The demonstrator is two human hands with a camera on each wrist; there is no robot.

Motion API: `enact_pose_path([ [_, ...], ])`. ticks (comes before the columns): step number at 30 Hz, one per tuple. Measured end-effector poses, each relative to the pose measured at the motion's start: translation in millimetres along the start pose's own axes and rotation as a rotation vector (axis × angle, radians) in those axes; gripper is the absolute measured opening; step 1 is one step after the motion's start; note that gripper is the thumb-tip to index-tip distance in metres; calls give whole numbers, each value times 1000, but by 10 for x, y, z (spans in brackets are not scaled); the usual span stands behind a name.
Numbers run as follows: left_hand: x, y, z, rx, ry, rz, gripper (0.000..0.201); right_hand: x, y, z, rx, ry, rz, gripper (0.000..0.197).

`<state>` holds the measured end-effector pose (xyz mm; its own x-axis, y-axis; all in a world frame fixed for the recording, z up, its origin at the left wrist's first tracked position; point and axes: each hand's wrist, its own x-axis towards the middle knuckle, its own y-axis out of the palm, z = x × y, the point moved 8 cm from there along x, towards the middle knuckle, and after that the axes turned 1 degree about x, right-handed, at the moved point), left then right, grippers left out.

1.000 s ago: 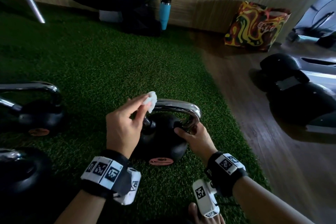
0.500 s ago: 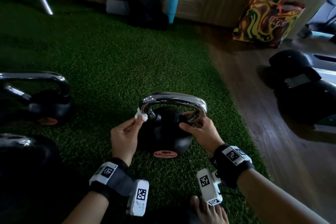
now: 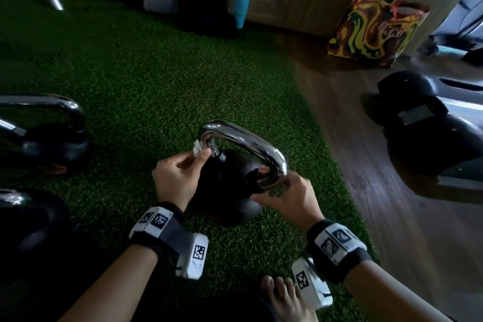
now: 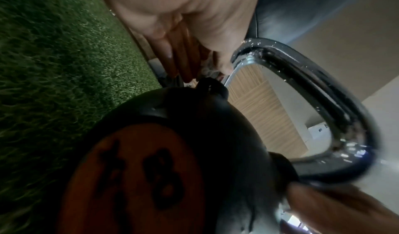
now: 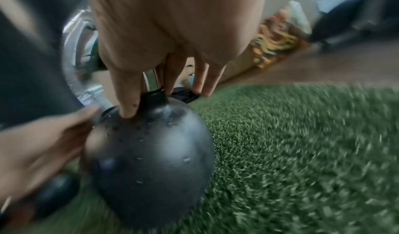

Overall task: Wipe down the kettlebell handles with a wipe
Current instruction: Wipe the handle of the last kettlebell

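While the left hand (image 3: 177,178) pinches a small white wipe (image 3: 197,148) between thumb and fingertips, it presses that wipe against the left upright of the chrome handle (image 3: 243,144), just above where it joins the black kettlebell (image 3: 227,191). The right hand (image 3: 290,198), at about four o'clock from the ball, curls its fingers round the right foot of the handle and rests its thumb on the ball, steadying it on the green turf (image 3: 130,86). The step in hand looks to be wiping this handle's left leg; next, I judge, the wipe must travel up over the arch and down toward the right hand, which would then need to shift aside. Both forearms come in from six o'clock, wrists banded. Two more kettlebells (image 3: 52,138) wait at nine o'clock, apparently not yet reached.
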<state>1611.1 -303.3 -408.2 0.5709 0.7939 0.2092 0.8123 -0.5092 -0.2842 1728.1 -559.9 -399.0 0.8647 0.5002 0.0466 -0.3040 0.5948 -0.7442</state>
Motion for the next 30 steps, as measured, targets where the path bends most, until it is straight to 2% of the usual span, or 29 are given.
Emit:
enact_pose_path([
  [3, 235, 193, -79, 55, -33, 67, 29, -184, -10, 199, -51, -200, -36, 26],
  [5, 379, 353, -195, 82, -4, 137, 27, -260, 61, 392, -76, -337, -25, 17],
  [8, 510, 533, -309, 150, 29, 227, 23, -253, 135, 558, -135, -409, -7, 42],
  [9, 529, 560, -339, 163, 37, 250, 20, -209, 116, 591, -119, -421, -16, 43],
  [11, 561, 594, -402, 174, 72, 288, 18, -76, 71, 641, -48, -439, -46, 30],
  [13, 571, 602, -379, 127, 46, 331, 19, 111, 38, 589, 21, -352, -88, 19],
  [14, 560, 603, -352, 92, 2, 354, 23, 213, 87, 498, 34, -248, -61, 32],
  [15, 556, 606, -314, 58, -30, 360, 25, 285, 176, 404, 44, -140, 5, 57],
  [17, 526, 625, -291, 53, 0, 372, 19, 389, 477, 170, 79, 50, 196, 97],
  [18, 515, 631, -300, 66, 21, 373, 17, 423, 614, 89, 125, 108, 256, 107],
  [20, 517, 635, -254, 13, -68, 365, 15, 502, 831, -100, 282, 161, 273, 119],
  [23, 487, 667, -205, -215, -243, 400, 21, 582, 1040, -380, 373, 166, 268, 117],
  [27, 497, 638, -396, -251, -127, 321, 18, 592, 1080, -387, 419, 163, 247, 110],
  [30, 487, 642, -441, -310, -145, 300, 15, 627, 1143, -450, 426, 169, 246, 104],
])
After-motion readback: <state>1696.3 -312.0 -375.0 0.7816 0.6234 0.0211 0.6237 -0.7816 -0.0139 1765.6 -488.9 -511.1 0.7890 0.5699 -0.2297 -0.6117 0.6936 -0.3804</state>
